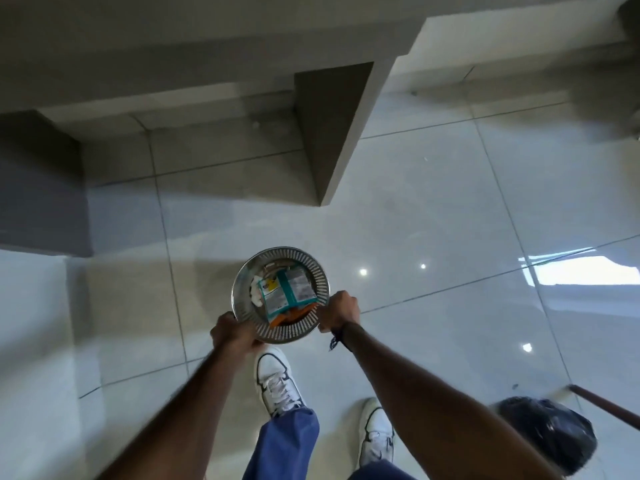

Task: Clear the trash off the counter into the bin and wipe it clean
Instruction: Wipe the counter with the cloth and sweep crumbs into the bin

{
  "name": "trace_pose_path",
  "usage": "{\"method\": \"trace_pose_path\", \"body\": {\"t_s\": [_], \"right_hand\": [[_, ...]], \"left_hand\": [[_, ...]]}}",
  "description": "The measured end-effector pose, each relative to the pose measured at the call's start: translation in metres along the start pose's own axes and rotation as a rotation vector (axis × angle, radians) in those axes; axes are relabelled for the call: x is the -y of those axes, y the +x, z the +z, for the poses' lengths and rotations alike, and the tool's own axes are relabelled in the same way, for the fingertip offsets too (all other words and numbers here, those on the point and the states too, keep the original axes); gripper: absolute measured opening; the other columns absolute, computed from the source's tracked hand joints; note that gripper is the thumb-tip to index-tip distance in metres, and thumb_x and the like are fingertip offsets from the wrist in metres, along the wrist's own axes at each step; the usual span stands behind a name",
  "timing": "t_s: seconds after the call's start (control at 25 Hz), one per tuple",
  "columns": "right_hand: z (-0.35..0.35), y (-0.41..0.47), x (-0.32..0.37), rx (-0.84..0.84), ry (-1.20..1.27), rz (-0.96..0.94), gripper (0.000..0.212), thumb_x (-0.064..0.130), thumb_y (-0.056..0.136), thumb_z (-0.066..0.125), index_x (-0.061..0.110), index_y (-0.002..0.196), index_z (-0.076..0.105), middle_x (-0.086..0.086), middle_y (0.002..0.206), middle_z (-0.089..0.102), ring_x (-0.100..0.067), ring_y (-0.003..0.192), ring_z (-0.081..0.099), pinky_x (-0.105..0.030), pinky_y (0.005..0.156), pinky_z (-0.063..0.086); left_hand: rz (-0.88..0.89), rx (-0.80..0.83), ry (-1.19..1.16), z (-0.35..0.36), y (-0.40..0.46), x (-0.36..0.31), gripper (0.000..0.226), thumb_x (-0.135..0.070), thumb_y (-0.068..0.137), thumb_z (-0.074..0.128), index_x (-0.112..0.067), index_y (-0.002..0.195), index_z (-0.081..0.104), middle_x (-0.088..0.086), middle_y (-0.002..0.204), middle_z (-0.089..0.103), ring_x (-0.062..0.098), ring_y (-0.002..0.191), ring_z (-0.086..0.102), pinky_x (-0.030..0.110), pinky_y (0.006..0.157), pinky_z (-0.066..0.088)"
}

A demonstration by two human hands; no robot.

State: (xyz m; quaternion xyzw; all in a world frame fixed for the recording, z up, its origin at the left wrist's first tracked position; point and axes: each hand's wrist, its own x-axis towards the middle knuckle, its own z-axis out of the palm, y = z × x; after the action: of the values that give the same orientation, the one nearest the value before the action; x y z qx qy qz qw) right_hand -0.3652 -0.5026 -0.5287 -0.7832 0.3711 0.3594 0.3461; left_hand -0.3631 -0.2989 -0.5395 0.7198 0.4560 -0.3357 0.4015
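Note:
A round metal mesh bin (242,289) is seen from above over the glossy tiled floor. Inside it lie a teal and white packet (289,291), an orange wrapper (294,315) and a crumpled white scrap (255,292). My left hand (232,332) grips the bin's near-left rim. On the near-right rim my right hand (339,311) is closed, with a dark string around its wrist. Both arms reach straight down toward it.
A grey counter edge (343,133) juts toward me above the bin, with recessed space beneath it at left. A black bag-lined bin (550,434) and a brown stick (606,407) sit at lower right. My white sneakers (277,382) stand just behind the metal bin.

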Motion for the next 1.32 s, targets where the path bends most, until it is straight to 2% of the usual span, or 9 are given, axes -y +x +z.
{"method": "trace_pose_path", "body": {"t_s": [0.12, 0.28, 0.48, 0.64, 0.8, 0.96, 1.04, 1.2, 1.32], "right_hand": [[-0.029, -0.056, 0.008, 0.056, -0.028, -0.052, 0.005, 0.012, 0.072, 0.063, 0.009, 0.068, 0.061, -0.015, 0.082, 0.076, -0.024, 0.068, 0.068, -0.024, 0.041, 0.043], [-0.098, -0.174, 0.015, 0.088, -0.144, -0.166, 0.026, 0.012, 0.073, 0.068, 0.014, 0.055, 0.049, -0.002, 0.058, 0.063, -0.007, 0.047, 0.05, -0.014, 0.031, 0.031], [-0.2, -0.32, 0.021, 0.143, -0.363, -0.265, 0.027, 0.019, 0.068, 0.066, 0.013, 0.047, 0.05, 0.005, 0.026, 0.047, -0.008, 0.044, 0.056, -0.015, 0.034, 0.031], [-0.249, -0.391, 0.051, 0.132, -0.491, -0.357, 0.02, 0.023, 0.059, 0.059, 0.012, 0.046, 0.049, 0.002, 0.024, 0.044, -0.001, 0.037, 0.048, -0.015, 0.032, 0.03], [-0.265, -0.397, 0.076, 0.164, -0.527, -0.388, 0.022, 0.008, 0.071, 0.061, 0.01, 0.049, 0.062, 0.003, 0.037, 0.058, -0.012, 0.049, 0.064, -0.014, 0.037, 0.044], [-0.289, -0.394, 0.108, 0.169, -0.251, -0.369, 0.01, 0.009, 0.089, 0.068, 0.0, 0.088, 0.072, -0.013, 0.074, 0.072, -0.018, 0.056, 0.07, -0.025, 0.05, 0.058], [-0.302, -0.391, 0.126, 0.073, -0.153, -0.416, 0.011, 0.011, 0.089, 0.068, 0.005, 0.097, 0.073, -0.013, 0.086, 0.075, -0.014, 0.058, 0.067, -0.02, 0.047, 0.053], [-0.329, -0.382, 0.179, -0.243, -0.041, -0.509, 0.029, 0.025, 0.084, 0.066, 0.017, 0.112, 0.071, -0.01, 0.106, 0.077, -0.027, 0.1, 0.068, -0.028, 0.085, 0.052], [-0.356, -0.367, 0.241, -0.403, 0.003, -0.593, 0.05, 0.038, 0.081, 0.065, 0.015, 0.125, 0.062, -0.009, 0.113, 0.074, -0.031, 0.107, 0.067, -0.036, 0.094, 0.052]], "left_hand": [[0.038, -0.052, 0.033, -0.026, -0.056, -0.001, 0.037, -0.011, 0.071, 0.079, 0.002, 0.104, 0.07, 0.021, 0.098, 0.074, 0.037, 0.067, 0.077, 0.053, 0.058, 0.066], [-0.012, 0.002, 0.019, -0.08, -0.162, 0.019, 0.054, -0.028, 0.057, 0.072, 0.003, 0.102, 0.069, 0.023, 0.094, 0.076, 0.037, 0.07, 0.077, 0.053, 0.066, 0.067], [0.053, 0.076, -0.153, -0.145, -0.333, 0.019, 0.031, -0.026, 0.082, 0.071, -0.014, 0.11, 0.068, 0.024, 0.109, 0.073, 0.044, 0.081, 0.076, 0.063, 0.059, 0.063], [0.127, 0.171, -0.228, -0.173, -0.432, -0.002, 0.016, -0.013, 0.091, 0.065, -0.013, 0.107, 0.066, 0.022, 0.103, 0.075, 0.042, 0.083, 0.077, 0.057, 0.065, 0.065], [0.098, 0.182, -0.353, -0.184, -0.444, -0.018, 0.017, -0.021, 0.097, 0.056, -0.013, 0.111, 0.064, 0.025, 0.109, 0.072, 0.045, 0.084, 0.075, 0.052, 0.055, 0.064], [0.08, 0.184, -0.334, -0.196, -0.425, -0.029, 0.021, -0.023, 0.096, 0.06, -0.016, 0.115, 0.063, 0.024, 0.114, 0.07, 0.046, 0.086, 0.075, 0.053, 0.053, 0.064], [0.067, 0.207, -0.344, -0.2, -0.41, -0.032, 0.027, -0.026, 0.093, 0.068, -0.016, 0.117, 0.061, 0.023, 0.115, 0.07, 0.046, 0.09, 0.074, 0.054, 0.055, 0.064], [0.016, 0.136, -0.355, -0.191, -0.363, -0.038, 0.034, -0.013, 0.092, 0.066, -0.012, 0.124, 0.054, 0.024, 0.121, 0.064, 0.05, 0.092, 0.072, 0.058, 0.054, 0.063], [-0.011, 0.056, -0.374, -0.192, -0.38, -0.067, 0.033, -0.009, 0.095, 0.063, -0.01, 0.124, 0.047, 0.024, 0.124, 0.054, 0.054, 0.098, 0.067, 0.058, 0.05, 0.062]]}}
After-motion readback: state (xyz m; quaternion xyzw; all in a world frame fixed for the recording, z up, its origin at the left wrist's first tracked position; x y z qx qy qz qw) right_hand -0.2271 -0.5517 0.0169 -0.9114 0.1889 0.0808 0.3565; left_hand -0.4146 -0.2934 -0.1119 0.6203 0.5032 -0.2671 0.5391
